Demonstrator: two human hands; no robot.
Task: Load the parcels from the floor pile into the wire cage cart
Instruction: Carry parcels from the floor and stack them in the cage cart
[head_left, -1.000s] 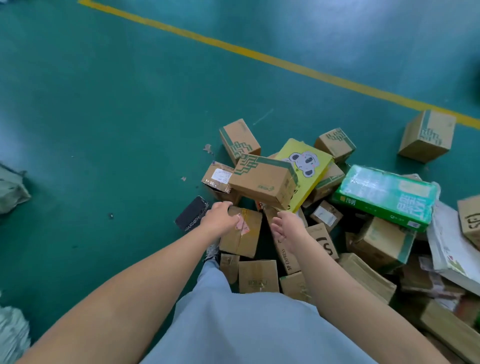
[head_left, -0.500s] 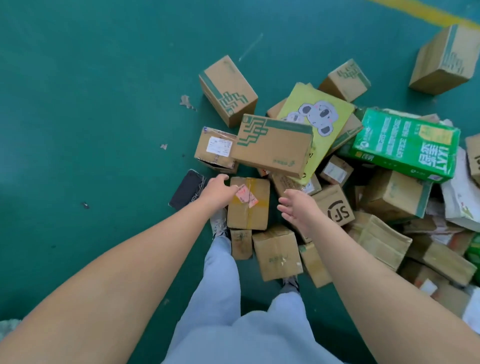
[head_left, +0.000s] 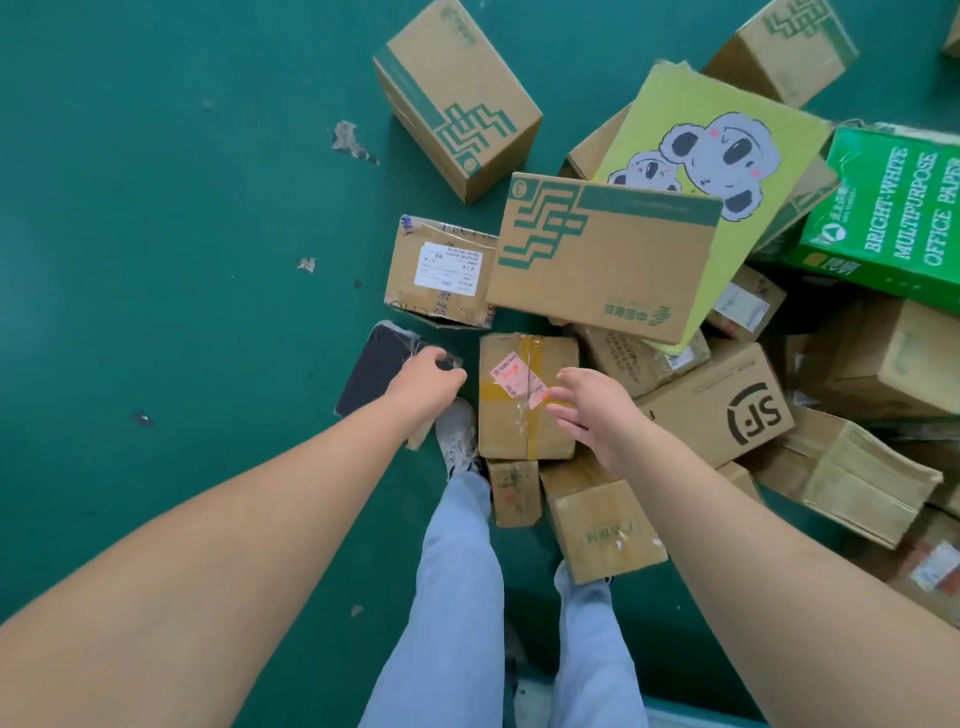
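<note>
Left hand (head_left: 423, 382) over black flat parcel (head_left: 374, 371) on green floor (head_left: 156, 260); fingers curled down onto its clear wrap, grasp likely but fingertips hidden, so cannot tell for sure. Right hand (head_left: 597, 410) hovering open, fingers (head_left: 566, 376) spread and released, over right edge of small taped brown box (head_left: 511, 410) with pink label (head_left: 517, 376). That box between the two hands, just beyond left shoe (head_left: 457, 434). Beyond fingers: labelled carton (head_left: 441, 273), larger green-printed carton (head_left: 597, 260) leaning over pile, yellow koala box (head_left: 727, 135) behind it. Right of right-hand fingers: SF carton (head_left: 727, 410), green office-paper box (head_left: 898, 208) further out. Nearer than fingers: two small cartons by the legs (head_left: 602, 525). Wire cage cart out of frame.
</note>
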